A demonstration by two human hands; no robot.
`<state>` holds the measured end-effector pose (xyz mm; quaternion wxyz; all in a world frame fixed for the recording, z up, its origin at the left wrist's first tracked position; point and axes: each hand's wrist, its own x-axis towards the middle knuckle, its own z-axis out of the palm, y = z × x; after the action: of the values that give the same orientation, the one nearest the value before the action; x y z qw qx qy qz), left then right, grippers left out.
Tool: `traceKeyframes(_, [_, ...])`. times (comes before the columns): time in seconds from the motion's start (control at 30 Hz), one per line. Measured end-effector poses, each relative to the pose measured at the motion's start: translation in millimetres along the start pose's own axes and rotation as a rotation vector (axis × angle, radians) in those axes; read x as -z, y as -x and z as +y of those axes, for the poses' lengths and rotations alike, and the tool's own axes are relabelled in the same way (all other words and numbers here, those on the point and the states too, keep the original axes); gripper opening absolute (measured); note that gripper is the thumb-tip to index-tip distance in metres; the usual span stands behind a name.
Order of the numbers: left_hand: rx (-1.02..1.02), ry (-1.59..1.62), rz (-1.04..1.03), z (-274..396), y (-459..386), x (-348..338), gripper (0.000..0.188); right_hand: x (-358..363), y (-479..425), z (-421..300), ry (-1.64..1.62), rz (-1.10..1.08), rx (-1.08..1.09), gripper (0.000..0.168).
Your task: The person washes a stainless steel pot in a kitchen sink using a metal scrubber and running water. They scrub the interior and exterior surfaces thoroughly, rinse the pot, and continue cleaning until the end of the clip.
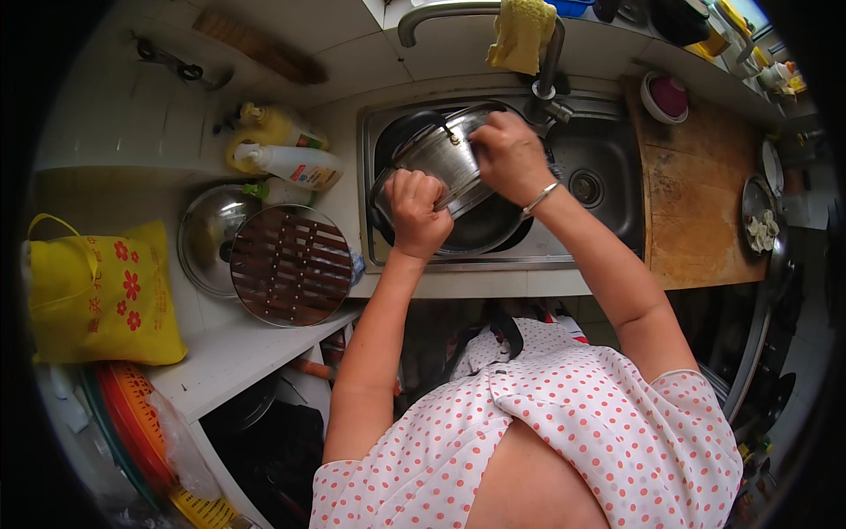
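A stainless steel pot (439, 159) is tilted over the left sink basin, one black loop handle (413, 125) towards the wall. My left hand (420, 215) grips the pot near its front edge, fingers folded over. My right hand (512, 155), with a bangle on its wrist, is slightly blurred and pressed against the pot's right side with curled fingers. Whether it holds a scourer is hidden. Beneath the pot, a wide dark round vessel (486, 231) sits in the basin.
A faucet (545, 73) with a yellow cloth (525, 33) rises behind the sink. On the right lies a wooden board (700, 205) bearing bowls. To the left stand pump bottles (291, 162), a glass lid (215, 238), a round slatted trivet (291, 264) and a yellow bag (106, 291).
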<state>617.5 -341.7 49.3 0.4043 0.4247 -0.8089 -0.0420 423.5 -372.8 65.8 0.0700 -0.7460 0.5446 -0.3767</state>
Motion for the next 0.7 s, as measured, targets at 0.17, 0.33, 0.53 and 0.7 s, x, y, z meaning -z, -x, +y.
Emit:
traceKeyframes(0.17, [-0.001, 0.028, 0.022, -1, -2, 0, 0.021, 4, -8, 16, -0.012, -0.005, -0.031, 0.012])
traceKeyframes(0.33, [-0.007, 0.013, 0.045, -3, -2, -4, 0.019, 1, 2, -27, -0.043, -0.063, 0.117, 0.013])
traceKeyframes(0.53, [0.016, 0.034, 0.033, -3, -4, 1, 0.019, -2, -11, 11, -0.059, 0.038, 0.043, 0.01])
traceKeyframes(0.7, [-0.011, 0.045, 0.015, 1, 4, 4, 0.018, -5, -10, 8, -0.049, 0.018, 0.04, 0.009])
